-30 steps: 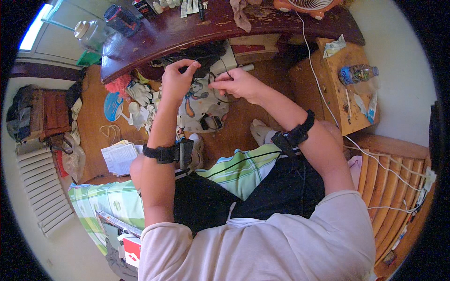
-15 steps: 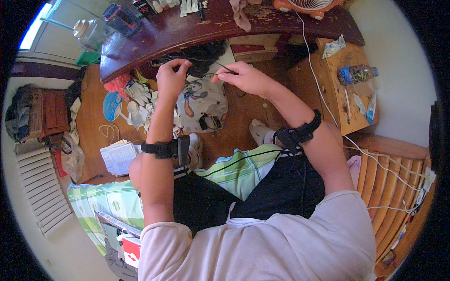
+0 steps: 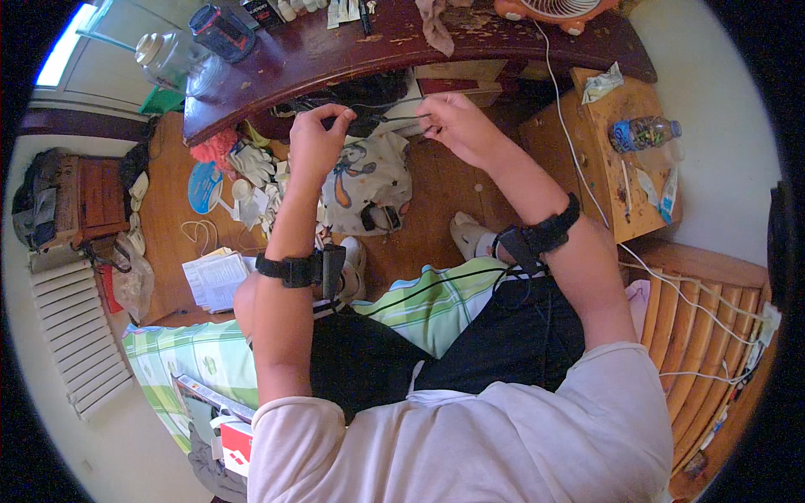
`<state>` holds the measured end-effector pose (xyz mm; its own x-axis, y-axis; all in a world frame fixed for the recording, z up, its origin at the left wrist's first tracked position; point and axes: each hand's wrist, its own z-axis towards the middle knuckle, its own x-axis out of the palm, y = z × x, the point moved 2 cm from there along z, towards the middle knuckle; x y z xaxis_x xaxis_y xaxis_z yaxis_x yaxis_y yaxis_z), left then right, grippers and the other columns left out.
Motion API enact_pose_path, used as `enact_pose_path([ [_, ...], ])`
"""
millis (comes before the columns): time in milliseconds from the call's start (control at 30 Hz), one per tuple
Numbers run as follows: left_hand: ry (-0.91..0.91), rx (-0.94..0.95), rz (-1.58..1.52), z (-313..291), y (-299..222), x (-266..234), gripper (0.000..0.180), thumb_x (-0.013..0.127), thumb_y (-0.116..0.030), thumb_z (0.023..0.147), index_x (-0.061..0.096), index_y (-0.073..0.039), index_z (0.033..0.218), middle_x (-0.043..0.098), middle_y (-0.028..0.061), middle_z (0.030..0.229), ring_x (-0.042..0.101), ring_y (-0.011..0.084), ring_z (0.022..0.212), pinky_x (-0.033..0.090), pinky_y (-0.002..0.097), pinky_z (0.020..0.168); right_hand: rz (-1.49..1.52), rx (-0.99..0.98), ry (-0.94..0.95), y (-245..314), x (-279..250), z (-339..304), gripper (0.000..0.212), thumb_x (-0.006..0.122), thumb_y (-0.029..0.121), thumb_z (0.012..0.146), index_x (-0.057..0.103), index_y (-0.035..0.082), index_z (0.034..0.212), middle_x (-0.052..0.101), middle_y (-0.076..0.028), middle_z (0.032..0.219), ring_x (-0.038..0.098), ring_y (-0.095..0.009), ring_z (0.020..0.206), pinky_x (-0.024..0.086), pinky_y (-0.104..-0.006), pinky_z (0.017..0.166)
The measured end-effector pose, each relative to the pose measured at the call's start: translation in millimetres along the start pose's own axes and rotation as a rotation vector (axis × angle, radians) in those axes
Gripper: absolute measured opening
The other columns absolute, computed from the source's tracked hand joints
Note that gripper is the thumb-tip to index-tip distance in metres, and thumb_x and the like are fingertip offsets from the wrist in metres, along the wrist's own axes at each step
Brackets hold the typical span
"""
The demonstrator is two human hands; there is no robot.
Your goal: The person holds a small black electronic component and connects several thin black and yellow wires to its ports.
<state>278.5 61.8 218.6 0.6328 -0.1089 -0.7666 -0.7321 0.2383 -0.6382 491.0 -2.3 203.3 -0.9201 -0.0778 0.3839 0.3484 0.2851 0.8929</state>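
Note:
A thin dark cord [image 3: 397,118] stretches between my two hands, in front of the desk edge. My left hand [image 3: 315,144] pinches one end between thumb and fingertips. On the other side, my right hand [image 3: 459,127] has its fingers bent around the cord's other part. The strand looks doubled, though it is too fine to tell exactly. Under the hands lies a white cloth or bag with a cartoon print [image 3: 366,180] on the wooden floor. Each forearm wears a black strap [image 3: 298,270] with a small box on it.
A dark red desk [image 3: 335,59] bears jars, small bottles and an orange fan [image 3: 558,10]. At right, a wooden cabinet [image 3: 625,197] holds a plastic bottle [image 3: 644,134]. Papers [image 3: 214,281] and clutter lie on the floor at left. A white cable [image 3: 579,180] runs down the right side.
My right hand has moved right and slightly up, away from my left hand, and the cord between them is drawn out longer. My left hand has shifted slightly to the right.

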Motion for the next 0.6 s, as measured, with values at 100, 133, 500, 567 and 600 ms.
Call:
enact_pose_path([
  [100,-0.054,0.117,-0.002,-1,-4,0,0.021,0.062,-0.027,0.082,0.069,-0.008,0.087,0.065,0.0070,0.072,0.061,0.0143,0.063,0.045,0.0268,0.059,0.117,-0.012,0.052,-6,-3,0,0.016,0.054,0.018,0.086,0.061,0.004,0.089,0.060,-0.003,0.084,0.055,-0.010,0.072,0.042,-0.0234,0.063],
  [133,-0.054,0.116,0.000,-3,-7,-1,0.021,0.062,-0.027,0.082,0.069,-0.008,0.087,0.065,0.0070,0.072,0.061,0.0143,0.063,0.045,0.0268,0.059,0.057,0.002,0.007,-4,2,-2,0.020,0.052,0.019,0.089,0.062,0.003,0.094,0.062,-0.006,0.089,0.058,-0.012,0.078,0.045,-0.0246,0.068],
  [500,-0.039,0.102,-0.025,-6,-6,14,0.020,0.065,-0.025,0.077,0.069,-0.007,0.083,0.065,0.0161,0.077,0.062,0.0315,0.075,0.047,0.0345,0.072,0.285,-0.001,0.093,2,21,-4,0.030,0.044,0.024,0.094,0.055,-0.004,0.093,0.062,-0.015,0.093,0.063,-0.026,0.089,0.051,-0.0332,0.081],
  [567,-0.041,0.090,-0.006,-7,0,18,0.020,0.065,-0.026,0.076,0.069,-0.007,0.083,0.065,0.0168,0.078,0.061,0.0329,0.074,0.047,0.0350,0.073,0.316,0.009,0.106,2,22,-5,0.029,0.045,0.026,0.093,0.054,-0.002,0.088,0.063,-0.013,0.085,0.064,-0.025,0.084,0.052,-0.0331,0.079],
  [600,-0.040,0.080,0.011,-7,-1,18,0.020,0.065,-0.026,0.076,0.069,-0.007,0.083,0.064,0.0174,0.078,0.060,0.0342,0.074,0.047,0.0355,0.073,0.253,0.037,0.037,3,22,-7,0.029,0.046,0.027,0.093,0.052,0.000,0.083,0.060,-0.010,0.077,0.064,-0.023,0.075,0.053,-0.0313,0.071],
])
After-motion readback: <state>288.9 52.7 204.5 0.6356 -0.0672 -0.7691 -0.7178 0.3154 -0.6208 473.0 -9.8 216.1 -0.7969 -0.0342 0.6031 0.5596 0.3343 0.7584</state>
